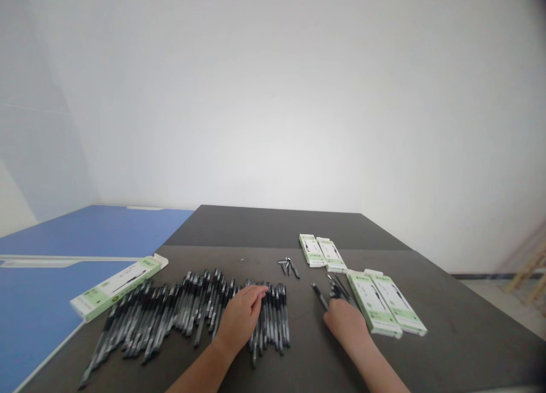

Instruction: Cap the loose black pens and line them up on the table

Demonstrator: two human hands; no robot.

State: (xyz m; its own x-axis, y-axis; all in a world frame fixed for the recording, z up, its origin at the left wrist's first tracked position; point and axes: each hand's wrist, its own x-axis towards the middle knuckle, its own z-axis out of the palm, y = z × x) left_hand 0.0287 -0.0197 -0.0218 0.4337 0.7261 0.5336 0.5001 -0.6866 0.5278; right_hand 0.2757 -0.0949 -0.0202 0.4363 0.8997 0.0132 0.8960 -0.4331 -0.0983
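Note:
A long row of black-capped pens [196,302] with clear barrels lies side by side across the near left of the table. My left hand [242,309] rests over the right part of this row, fingers stretched out and pointing right, holding nothing that I can see. Further right, my right hand [346,322] is closed, knuckles up, its fingertips hidden. One pen [319,296] runs into its left side and appears gripped. Just beyond that hand lies a small bunch of pens [339,288], partly covered by it.
Two green-and-white pen boxes [386,302] lie right of my right hand, with two more boxes [322,252] behind. Another box [117,288] sits at the left by the row. Several short dark pieces [289,267] lie mid-table. A blue table [119,231] adjoins the dark table [273,225].

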